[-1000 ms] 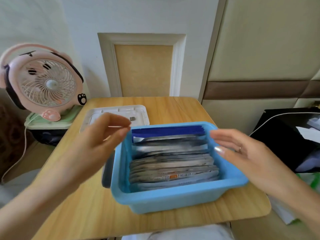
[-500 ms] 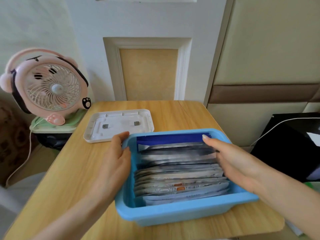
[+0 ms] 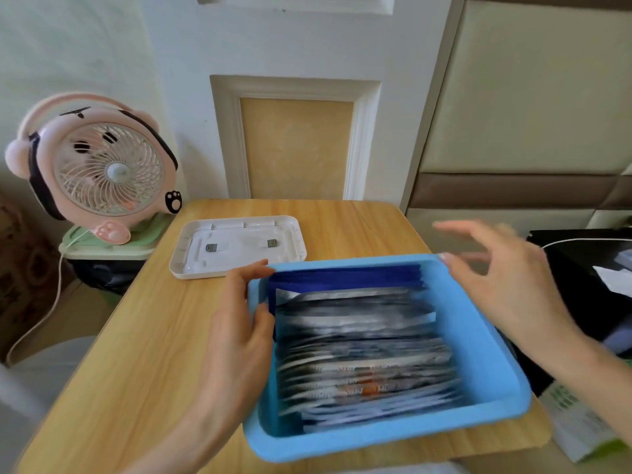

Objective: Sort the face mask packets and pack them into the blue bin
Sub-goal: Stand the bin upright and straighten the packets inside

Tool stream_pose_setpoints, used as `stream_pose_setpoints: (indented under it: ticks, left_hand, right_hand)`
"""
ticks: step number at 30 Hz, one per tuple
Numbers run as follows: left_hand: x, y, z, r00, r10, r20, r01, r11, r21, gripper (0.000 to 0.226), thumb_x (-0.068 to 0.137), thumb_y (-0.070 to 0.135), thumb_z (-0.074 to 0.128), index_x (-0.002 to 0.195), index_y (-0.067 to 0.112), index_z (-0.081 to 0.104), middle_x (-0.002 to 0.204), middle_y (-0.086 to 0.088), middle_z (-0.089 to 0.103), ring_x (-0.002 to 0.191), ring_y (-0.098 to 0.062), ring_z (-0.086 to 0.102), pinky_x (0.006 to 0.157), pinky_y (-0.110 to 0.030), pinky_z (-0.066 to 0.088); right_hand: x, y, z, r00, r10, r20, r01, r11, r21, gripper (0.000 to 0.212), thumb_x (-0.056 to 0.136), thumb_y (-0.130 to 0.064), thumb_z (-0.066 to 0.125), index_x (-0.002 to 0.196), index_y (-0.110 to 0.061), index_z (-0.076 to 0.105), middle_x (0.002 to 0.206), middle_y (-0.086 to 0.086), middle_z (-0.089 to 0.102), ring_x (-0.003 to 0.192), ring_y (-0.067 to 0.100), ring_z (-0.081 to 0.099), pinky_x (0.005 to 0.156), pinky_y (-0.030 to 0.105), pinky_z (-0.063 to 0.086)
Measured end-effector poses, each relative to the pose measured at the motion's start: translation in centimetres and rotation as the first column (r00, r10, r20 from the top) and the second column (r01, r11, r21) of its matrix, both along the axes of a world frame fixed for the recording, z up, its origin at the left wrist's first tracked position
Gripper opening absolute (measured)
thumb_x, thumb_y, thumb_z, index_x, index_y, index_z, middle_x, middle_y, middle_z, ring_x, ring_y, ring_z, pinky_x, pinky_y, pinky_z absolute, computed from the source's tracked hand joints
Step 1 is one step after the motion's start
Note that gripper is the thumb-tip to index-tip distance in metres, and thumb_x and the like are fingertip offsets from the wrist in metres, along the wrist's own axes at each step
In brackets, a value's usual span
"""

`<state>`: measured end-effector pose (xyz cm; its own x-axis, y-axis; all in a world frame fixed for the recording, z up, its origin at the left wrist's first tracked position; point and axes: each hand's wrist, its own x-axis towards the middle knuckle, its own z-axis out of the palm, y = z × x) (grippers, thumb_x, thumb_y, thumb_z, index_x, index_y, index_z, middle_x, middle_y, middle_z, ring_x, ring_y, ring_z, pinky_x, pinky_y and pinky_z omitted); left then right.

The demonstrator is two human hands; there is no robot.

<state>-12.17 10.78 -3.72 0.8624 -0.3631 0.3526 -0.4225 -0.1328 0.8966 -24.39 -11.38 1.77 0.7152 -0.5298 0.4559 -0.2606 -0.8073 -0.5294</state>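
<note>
The blue bin (image 3: 485,354) sits on the wooden table (image 3: 143,354) near its front right. Several face mask packets (image 3: 362,347) stand on edge in it in a row, dark blue ones at the back and silver ones in front. My left hand (image 3: 236,340) rests on the bin's left wall with its thumb over the rim, touching the packets' ends. My right hand (image 3: 502,285) hovers above the bin's back right corner, blurred, fingers spread and holding nothing.
A white plastic lid (image 3: 239,246) lies on the table behind the bin. A pink desk fan (image 3: 99,169) stands on a green stand off the table's left edge. A black box with a white cable (image 3: 588,268) is to the right.
My right hand has lifted out of the bin and drawn back to the right. My left hand has stayed at the bin's left wall. The view has tilted slightly.
</note>
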Motion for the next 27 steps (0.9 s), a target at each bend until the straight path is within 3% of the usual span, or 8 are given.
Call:
stream_pose_setpoints:
  ticks: [2, 5, 9, 14, 19, 21, 24, 27]
  left_hand:
    - [-0.8, 0.2, -0.3, 0.999, 0.002, 0.045, 0.000, 0.999, -0.055, 0.039, 0.088, -0.003, 0.038, 0.101, 0.033, 0.047, 0.107, 0.033, 0.057, 0.100, 0.017, 0.051, 0.080, -0.007, 0.040]
    - [-1.0, 0.3, -0.6, 0.999, 0.016, 0.049, -0.011, 0.995, -0.103, 0.045, 0.089, -0.010, 0.036, 0.095, 0.033, 0.046, 0.129, 0.019, 0.051, 0.118, 0.016, 0.043, 0.090, -0.015, 0.036]
    - [-1.2, 0.5, -0.5, 0.998, 0.013, 0.063, -0.007, 0.995, -0.095, 0.042, 0.088, -0.012, 0.034, 0.093, 0.028, 0.046, 0.133, 0.015, 0.048, 0.117, 0.015, 0.043, 0.093, -0.025, 0.039]
    - [-2.0, 0.5, -2.4, 0.991, 0.135, 0.019, -0.129, 0.972, -0.197, 0.039, 0.087, -0.006, 0.046, 0.092, 0.033, 0.048, 0.122, -0.021, 0.052, 0.115, -0.031, 0.048, 0.088, -0.030, 0.042]
    - [-4.0, -0.1, -8.4, 0.980, -0.190, 0.054, 0.195, 0.975, -0.103, 0.033, 0.058, 0.031, 0.052, 0.080, 0.054, 0.060, 0.092, 0.025, 0.064, 0.088, 0.003, 0.061, 0.075, -0.007, 0.046]
    - [-4.8, -0.3, -8.9, 0.961, -0.261, 0.090, 0.260, 0.965, 0.017, 0.027, 0.057, 0.034, 0.054, 0.077, 0.052, 0.059, 0.104, 0.025, 0.065, 0.102, 0.001, 0.060, 0.082, -0.007, 0.046]
    - [-4.9, -0.2, -6.3, 0.926, -0.196, 0.322, 0.184, 0.981, 0.067, 0.030, 0.077, 0.030, 0.048, 0.106, 0.040, 0.048, 0.139, 0.004, 0.045, 0.128, 0.002, 0.041, 0.100, -0.007, 0.032]
    - [-5.0, -1.6, -2.6, 0.561, -0.299, 0.772, 0.167, 0.954, 0.249, 0.035, 0.083, 0.005, 0.053, 0.117, 0.013, 0.051, 0.142, -0.006, 0.043, 0.137, -0.016, 0.035, 0.113, -0.034, 0.030]
  right_hand:
    - [-0.8, -1.3, 0.3, 0.970, -0.036, -0.242, 0.040, 0.999, 0.012, 0.057, 0.076, -0.031, 0.072, 0.128, -0.028, 0.048, 0.120, -0.009, 0.057, 0.109, 0.017, 0.058, 0.095, 0.040, 0.046]
    - [-1.7, -2.7, -0.5, 0.818, 0.030, -0.575, 0.071, 0.986, 0.154, 0.037, 0.076, -0.037, 0.073, 0.104, -0.021, 0.056, 0.103, -0.006, 0.065, 0.092, 0.016, 0.061, 0.086, 0.038, 0.049]
    - [-1.1, -2.3, -0.7, 0.913, -0.026, -0.407, 0.044, 0.998, 0.037, 0.018, 0.074, -0.020, 0.071, 0.077, -0.018, 0.053, 0.068, 0.000, 0.057, 0.068, 0.023, 0.051, 0.061, 0.034, 0.041]
    - [2.0, -0.5, 5.5, 0.989, 0.044, -0.143, -0.087, 0.945, -0.316, 0.012, 0.076, -0.023, 0.063, 0.088, -0.019, 0.063, 0.086, 0.000, 0.063, 0.079, 0.025, 0.056, 0.068, 0.036, 0.046]
    - [7.0, 0.4, 9.4, 0.873, 0.339, -0.350, -0.476, 0.745, -0.467, 0.032, 0.083, -0.021, 0.060, 0.114, -0.029, 0.062, 0.119, -0.010, 0.056, 0.100, 0.007, 0.050, 0.076, 0.030, 0.040]
    - [8.2, 0.1, 8.7, 0.841, 0.358, -0.405, -0.520, 0.740, -0.426, 0.027, 0.085, -0.019, 0.057, 0.110, -0.028, 0.061, 0.104, -0.011, 0.060, 0.093, 0.012, 0.055, 0.075, 0.033, 0.045]
    - [9.3, -0.5, 8.8, 0.841, 0.356, -0.406, -0.510, 0.773, -0.377, 0.026, 0.091, -0.027, 0.055, 0.117, -0.030, 0.059, 0.100, -0.021, 0.053, 0.089, 0.005, 0.049, 0.071, 0.019, 0.039]
    - [10.0, -1.0, 9.0, 0.822, 0.313, -0.476, -0.510, 0.778, -0.368, 0.044, 0.093, -0.036, 0.053, 0.136, -0.042, 0.041, 0.115, -0.017, 0.054, 0.103, 0.009, 0.049, 0.084, 0.024, 0.037]
